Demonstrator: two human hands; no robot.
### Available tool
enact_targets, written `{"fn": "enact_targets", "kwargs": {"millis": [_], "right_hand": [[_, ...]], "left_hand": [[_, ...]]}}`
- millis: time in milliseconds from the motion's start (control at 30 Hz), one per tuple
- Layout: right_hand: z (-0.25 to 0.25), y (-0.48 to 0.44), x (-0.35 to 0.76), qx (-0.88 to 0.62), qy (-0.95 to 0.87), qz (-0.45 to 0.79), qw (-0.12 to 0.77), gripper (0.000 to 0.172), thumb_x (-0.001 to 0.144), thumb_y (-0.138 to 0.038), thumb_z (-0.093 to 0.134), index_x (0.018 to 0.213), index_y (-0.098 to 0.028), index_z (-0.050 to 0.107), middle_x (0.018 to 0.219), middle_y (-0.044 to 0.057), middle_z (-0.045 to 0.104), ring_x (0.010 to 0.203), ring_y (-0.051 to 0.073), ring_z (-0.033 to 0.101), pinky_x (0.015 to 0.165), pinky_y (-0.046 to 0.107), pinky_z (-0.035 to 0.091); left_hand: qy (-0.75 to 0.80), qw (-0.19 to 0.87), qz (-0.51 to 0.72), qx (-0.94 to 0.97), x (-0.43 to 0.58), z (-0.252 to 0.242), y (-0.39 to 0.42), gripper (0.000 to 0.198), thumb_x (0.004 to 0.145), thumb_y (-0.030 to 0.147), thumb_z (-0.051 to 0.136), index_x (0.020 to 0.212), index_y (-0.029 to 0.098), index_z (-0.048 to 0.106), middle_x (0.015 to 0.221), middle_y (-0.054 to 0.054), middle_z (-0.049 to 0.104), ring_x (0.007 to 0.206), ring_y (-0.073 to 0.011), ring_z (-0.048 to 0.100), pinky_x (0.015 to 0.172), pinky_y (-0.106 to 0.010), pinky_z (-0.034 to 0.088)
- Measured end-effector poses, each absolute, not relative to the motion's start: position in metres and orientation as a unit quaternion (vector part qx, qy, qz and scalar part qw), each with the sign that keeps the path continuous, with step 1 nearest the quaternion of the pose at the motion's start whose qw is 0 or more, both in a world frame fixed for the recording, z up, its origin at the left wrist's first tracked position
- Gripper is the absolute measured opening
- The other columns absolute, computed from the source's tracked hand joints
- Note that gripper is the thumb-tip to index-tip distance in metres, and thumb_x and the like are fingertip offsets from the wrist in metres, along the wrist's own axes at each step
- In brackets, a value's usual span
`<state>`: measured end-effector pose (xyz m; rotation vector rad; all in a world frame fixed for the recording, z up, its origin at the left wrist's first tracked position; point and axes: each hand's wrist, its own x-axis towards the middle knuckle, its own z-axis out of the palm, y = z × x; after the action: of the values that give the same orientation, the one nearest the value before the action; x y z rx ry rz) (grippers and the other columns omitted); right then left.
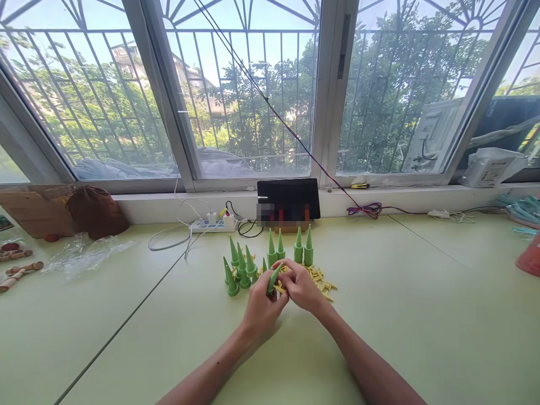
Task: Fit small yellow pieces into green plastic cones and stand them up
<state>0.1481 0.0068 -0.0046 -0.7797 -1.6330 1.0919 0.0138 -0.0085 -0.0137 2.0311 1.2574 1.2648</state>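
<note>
My left hand (262, 301) is closed around a green watering spike (274, 278), its tip tilted up and to the right. Against it, my right hand (301, 286) has its fingers bent and pressed together; what they pinch is hidden. A small yellow T-shaped piece (279, 288) shows between the two hands, at the spike's lower end. Several more green spikes (241, 264) stand upright just left of my hands, and others (309, 247) stand behind them. Loose yellow pieces (323, 284) lie in a pile beside my right hand, partly covered by it.
A dark-screened tablet (288, 198) leans at the back by the window. Left of it is a power strip (213, 225) with cables. Clear plastic wrap (84, 256) and wooden pieces (21, 275) lie far left. A red object (529, 253) stands at the right edge.
</note>
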Motion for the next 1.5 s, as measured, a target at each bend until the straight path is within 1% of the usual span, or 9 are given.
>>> {"fn": "enact_targets", "kwargs": {"millis": [267,400,600,767,1000,1167,1300,1400,1500], "right_hand": [[-0.0034,0.0073,0.1481,-0.310,-0.652,0.490,0.489,0.020,0.090,-0.037,0.054,0.098,-0.019,0.053,0.055,-0.006,0.047,0.046,0.009,0.044,0.044,0.020,0.035],[-0.0039,0.0085,0.1483,-0.310,-0.644,0.504,0.485,0.024,0.090,-0.040,0.055,0.100,-0.019,0.054,0.056,-0.006,0.048,0.046,0.009,0.044,0.044,0.020,0.036],[-0.0068,0.0096,0.1485,-0.331,-0.648,0.475,0.494,0.024,0.090,-0.041,0.055,0.098,-0.019,0.055,0.060,-0.003,0.054,0.052,0.011,0.049,0.048,0.022,0.038],[-0.0079,0.0103,0.1487,-0.344,-0.645,0.462,0.502,0.023,0.089,-0.040,0.055,0.098,-0.019,0.056,0.062,-0.002,0.056,0.056,0.013,0.054,0.049,0.022,0.040],[-0.0087,0.0111,0.1489,-0.345,-0.651,0.454,0.501,0.020,0.089,-0.038,0.054,0.097,-0.020,0.056,0.058,-0.003,0.053,0.052,0.012,0.050,0.048,0.022,0.039],[-0.0080,0.0097,0.1493,-0.346,-0.663,0.427,0.507,0.017,0.087,-0.032,0.058,0.099,-0.020,0.058,0.061,-0.004,0.052,0.055,0.011,0.050,0.051,0.022,0.041],[-0.0067,0.0080,0.1493,-0.360,-0.681,0.388,0.506,0.017,0.086,-0.031,0.058,0.099,-0.020,0.058,0.068,-0.002,0.057,0.059,0.012,0.053,0.054,0.022,0.042],[-0.0053,0.0063,0.1494,-0.374,-0.692,0.347,0.511,0.015,0.086,-0.030,0.059,0.097,-0.019,0.058,0.074,0.000,0.060,0.062,0.013,0.055,0.054,0.022,0.042],[-0.0039,0.0046,0.1493,-0.378,-0.705,0.301,0.518,0.012,0.086,-0.029,0.057,0.090,-0.018,0.058,0.072,0.000,0.058,0.057,0.011,0.051,0.051,0.022,0.039]], "left_hand": [[0.457,0.208,0.462,0.731,0.0132,-0.0107,-0.0101,0.005,0.075,0.017,0.054,0.077,0.018,0.049,0.065,0.006,0.045,0.054,-0.0072,0.039,0.051,-0.018,0.034],[0.456,0.202,0.465,0.732,0.0141,-0.0078,-0.0110,0.006,0.076,0.017,0.053,0.082,0.018,0.052,0.068,0.005,0.048,0.053,-0.0069,0.041,0.050,-0.018,0.034],[0.459,0.218,0.435,0.743,0.0125,-0.0074,-0.0110,0.013,0.080,0.021,0.053,0.092,0.018,0.053,0.073,0.004,0.052,0.055,-0.0074,0.043,0.051,-0.019,0.036],[0.457,0.230,0.415,0.752,0.0108,-0.0086,-0.0092,0.015,0.080,0.024,0.055,0.094,0.018,0.053,0.073,0.004,0.054,0.056,-0.0081,0.043,0.053,-0.020,0.037],[0.458,0.220,0.421,0.752,0.0114,-0.0089,-0.0088,0.015,0.080,0.024,0.055,0.093,0.018,0.052,0.070,0.005,0.051,0.052,-0.0070,0.040,0.050,-0.019,0.035],[0.467,0.218,0.437,0.737,0.0130,-0.0088,-0.0102,0.012,0.081,0.027,0.054,0.089,0.018,0.050,0.066,0.006,0.049,0.048,-0.0061,0.036,0.046,-0.018,0.032],[0.479,0.193,0.455,0.725,0.0122,-0.0096,-0.0094,0.013,0.080,0.029,0.055,0.086,0.018,0.049,0.063,0.006,0.047,0.048,-0.0070,0.036,0.047,-0.019,0.033],[0.489,0.173,0.464,0.718,0.0110,-0.0100,-0.0089,0.015,0.080,0.030,0.057,0.083,0.019,0.048,0.060,0.007,0.045,0.048,-0.0073,0.036,0.046,-0.019,0.032],[0.494,0.167,0.466,0.715,0.0107,-0.0085,-0.0095,0.015,0.081,0.031,0.057,0.083,0.019,0.047,0.060,0.007,0.045,0.047,-0.0074,0.036,0.046,-0.019,0.031]]}}
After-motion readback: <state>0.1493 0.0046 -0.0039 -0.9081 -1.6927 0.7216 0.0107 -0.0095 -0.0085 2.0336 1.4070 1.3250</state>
